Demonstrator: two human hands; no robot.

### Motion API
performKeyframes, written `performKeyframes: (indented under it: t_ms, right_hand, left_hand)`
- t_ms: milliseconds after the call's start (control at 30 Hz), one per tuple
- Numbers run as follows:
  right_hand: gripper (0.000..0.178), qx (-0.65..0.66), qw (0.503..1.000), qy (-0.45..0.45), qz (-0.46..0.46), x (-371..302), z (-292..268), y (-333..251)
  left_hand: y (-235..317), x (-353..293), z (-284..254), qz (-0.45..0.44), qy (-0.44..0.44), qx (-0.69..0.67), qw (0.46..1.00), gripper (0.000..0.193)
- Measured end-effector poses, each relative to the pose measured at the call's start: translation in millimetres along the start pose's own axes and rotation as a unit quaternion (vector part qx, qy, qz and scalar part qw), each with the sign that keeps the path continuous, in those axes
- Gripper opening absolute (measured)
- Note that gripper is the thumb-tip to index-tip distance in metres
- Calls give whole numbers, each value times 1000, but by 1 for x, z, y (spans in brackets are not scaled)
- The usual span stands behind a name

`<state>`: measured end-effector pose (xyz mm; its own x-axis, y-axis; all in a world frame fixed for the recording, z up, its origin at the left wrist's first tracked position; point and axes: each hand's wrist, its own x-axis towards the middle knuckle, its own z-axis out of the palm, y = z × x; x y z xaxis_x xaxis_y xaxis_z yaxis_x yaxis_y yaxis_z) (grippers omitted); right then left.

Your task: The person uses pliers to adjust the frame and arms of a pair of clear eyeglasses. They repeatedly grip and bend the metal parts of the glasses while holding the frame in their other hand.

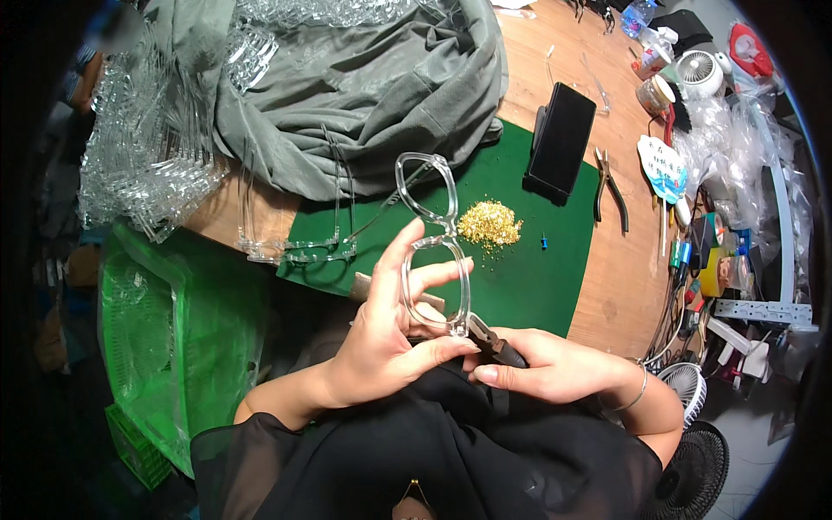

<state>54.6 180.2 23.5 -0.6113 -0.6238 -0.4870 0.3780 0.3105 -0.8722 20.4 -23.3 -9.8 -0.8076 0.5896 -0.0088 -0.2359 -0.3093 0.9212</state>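
Observation:
Upright over the green mat (550, 290) is a clear plastic eyeglass frame (445, 230), gripped by my left hand (373, 351) with thumb and fingers around its lower rim. My right hand (555, 368) is closed on dark-handled pliers (503, 349); their jaws are at the frame's lower corner, near my left thumb. Whether the jaws bite on anything there is too small to tell. Beyond the frame lies a heap of tiny gold-coloured metal pieces (490, 223), with a small blue piece (544, 243) to its right. More clear eyeglass frames (321, 249) with temples sit on the mat's left edge.
A grey cloth (373, 113) surrounds clear frames at the back; more clear frames (147, 173) are piled left. A black phone (563, 139) and a second pair of pliers (610, 195) lie right. A green crate (143, 347) stands lower left, a black fan (698, 468) lower right.

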Motion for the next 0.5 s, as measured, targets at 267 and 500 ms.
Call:
performKeyframes:
  t_ms: [267, 500]
  right_hand:
    - [37, -65, 996, -8, 54, -1, -3, -18]
    - [36, -134, 983, 12, 124, 3, -1, -35]
  left_hand:
    - [-1, -3, -4, 12, -9, 14, 1000, 99]
    - [-1, -4, -4, -8, 7, 14, 1000, 96]
